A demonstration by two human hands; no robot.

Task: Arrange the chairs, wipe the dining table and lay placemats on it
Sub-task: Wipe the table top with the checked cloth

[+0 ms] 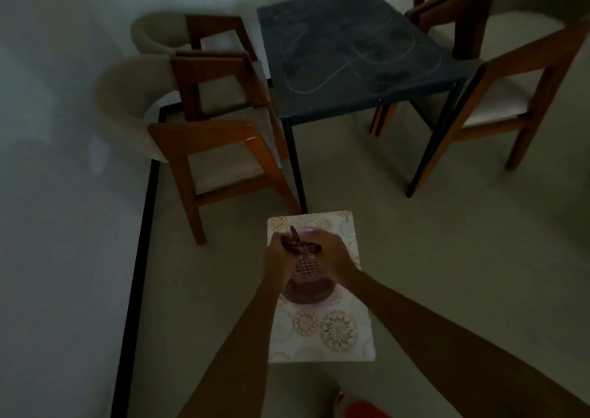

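A waffle-textured cloth [307, 269] is wrung between both hands over a dark bowl [308, 291], apparently to shed water before wiping. Left hand [281, 253] and right hand [335, 253] clench it tightly. Bowl and patterned placemats [325, 331] sit low, near the dusty dining table [351, 53] and chairs [207, 136].

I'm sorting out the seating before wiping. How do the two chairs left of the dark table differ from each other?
The nearer chair stands closer to the camera and looks larger; the farther chair sits behind it, closer to the wall. The nearer chair shows its seat and front legs fully; the farther chair is partly hidden behind it. Both share brown wooden frames, curved pale backs, and a place along the table's left side.
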